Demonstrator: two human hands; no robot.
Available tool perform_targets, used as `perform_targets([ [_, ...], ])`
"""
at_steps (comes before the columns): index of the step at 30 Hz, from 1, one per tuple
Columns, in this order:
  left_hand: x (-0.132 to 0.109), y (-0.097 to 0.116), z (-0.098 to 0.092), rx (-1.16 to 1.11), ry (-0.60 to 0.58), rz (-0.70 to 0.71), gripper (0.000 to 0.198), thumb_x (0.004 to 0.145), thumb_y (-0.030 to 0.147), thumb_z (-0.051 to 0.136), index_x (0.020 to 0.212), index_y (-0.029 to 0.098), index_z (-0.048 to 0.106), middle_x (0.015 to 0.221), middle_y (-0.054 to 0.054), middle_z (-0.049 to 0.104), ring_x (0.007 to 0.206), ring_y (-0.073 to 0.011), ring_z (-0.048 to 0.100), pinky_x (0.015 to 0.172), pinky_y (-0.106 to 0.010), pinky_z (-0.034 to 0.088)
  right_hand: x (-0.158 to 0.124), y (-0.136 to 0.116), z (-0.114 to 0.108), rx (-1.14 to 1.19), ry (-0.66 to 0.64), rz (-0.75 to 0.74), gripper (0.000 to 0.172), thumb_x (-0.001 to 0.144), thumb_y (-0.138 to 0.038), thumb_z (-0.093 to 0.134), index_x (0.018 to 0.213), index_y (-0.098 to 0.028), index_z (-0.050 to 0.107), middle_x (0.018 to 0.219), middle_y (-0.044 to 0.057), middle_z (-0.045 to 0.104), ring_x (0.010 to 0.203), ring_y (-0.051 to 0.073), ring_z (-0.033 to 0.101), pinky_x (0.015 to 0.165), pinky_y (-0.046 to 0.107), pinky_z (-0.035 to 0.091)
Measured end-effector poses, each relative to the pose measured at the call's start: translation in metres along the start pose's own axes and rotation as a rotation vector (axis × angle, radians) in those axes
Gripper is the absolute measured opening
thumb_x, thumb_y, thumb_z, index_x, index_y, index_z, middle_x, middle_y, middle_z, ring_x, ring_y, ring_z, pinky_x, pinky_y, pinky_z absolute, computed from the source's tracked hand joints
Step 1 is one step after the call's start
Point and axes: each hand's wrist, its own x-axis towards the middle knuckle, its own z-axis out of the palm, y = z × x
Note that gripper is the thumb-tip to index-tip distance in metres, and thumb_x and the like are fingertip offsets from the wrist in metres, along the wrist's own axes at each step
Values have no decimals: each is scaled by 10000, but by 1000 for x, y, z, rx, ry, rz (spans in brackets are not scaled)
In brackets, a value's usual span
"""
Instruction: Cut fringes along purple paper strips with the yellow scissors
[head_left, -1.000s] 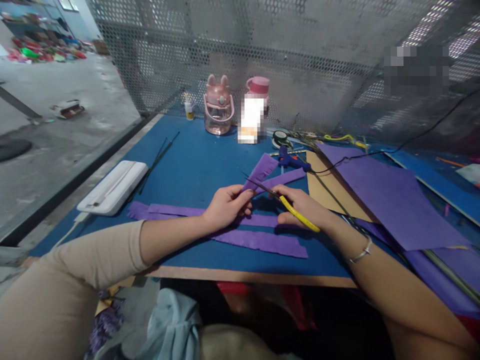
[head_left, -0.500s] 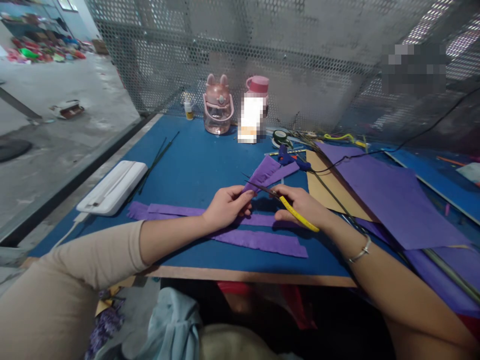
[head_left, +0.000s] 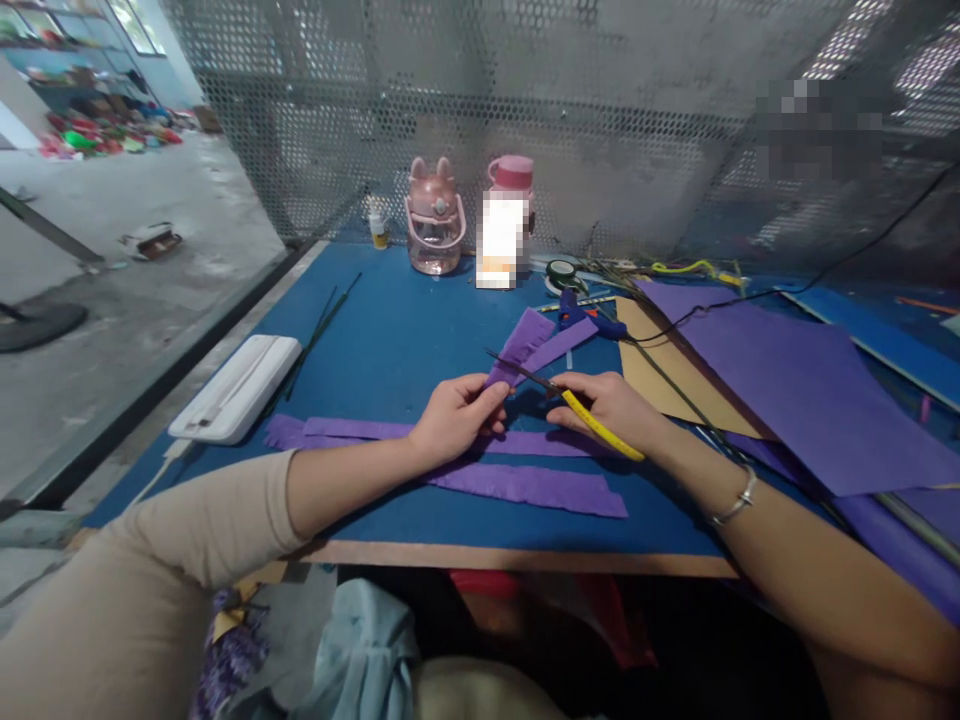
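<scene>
My left hand (head_left: 466,412) pinches the near end of a folded purple strip (head_left: 527,340), whose two arms spread away from me like a V. In my right hand (head_left: 607,405) is a pair of scissors with yellow handles (head_left: 600,425); the dark blades lie across the purple strip just beyond my left fingertips. Whether the blades touch the strip I cannot tell. Below my hands, a long purple strip (head_left: 360,430) runs across the table under my left wrist, and another purple strip (head_left: 536,488) with ragged edges lies nearer the table's front edge.
On the blue table (head_left: 390,330), a white power bank (head_left: 234,390) sits left near dark green stems (head_left: 322,330). A blue glue gun (head_left: 581,315), green tape (head_left: 562,275) and large purple sheets (head_left: 795,380) lie right. A pink-lidded bottle (head_left: 435,225) and lit phone (head_left: 501,240) stand behind.
The camera view has shifted slightly, so the whole scene sits a little differently. Both hands keep their hold on the purple strip and the scissors, with the blades still across the strip.
</scene>
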Motion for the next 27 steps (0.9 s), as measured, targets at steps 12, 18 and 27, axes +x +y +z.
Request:
perform_targets([
  [12, 1, -2, -1, 18, 18, -11, 405, 811, 527, 616, 903, 133, 645, 654, 11, 601, 544, -66, 596, 475, -151, 428, 1, 4, 5, -25, -26, -102, 670, 693, -683, 664, 1138, -193, 561, 1030, 103, 652, 872, 262, 621, 731, 333, 460],
  [18, 0, -2, -1, 39, -13, 29, 408, 811, 529, 616, 822, 122, 640, 652, 2, 608, 548, -68, 595, 481, -157, 432, 3, 1, 5, -14, -9, -116, 578, 754, -669, 615, 1059, -179, 596, 943, 91, 662, 793, 231, 609, 687, 301, 438],
  [27, 0, -2, -2, 19, -3, -12, 433, 787, 545, 635, 898, 127, 658, 667, -1, 625, 566, -80, 614, 497, -166, 443, 2, 2, 6, 6, 30, -96, 387, 814, -534, 630, 978, -184, 649, 700, 6, 612, 579, 129, 493, 551, 229, 360],
])
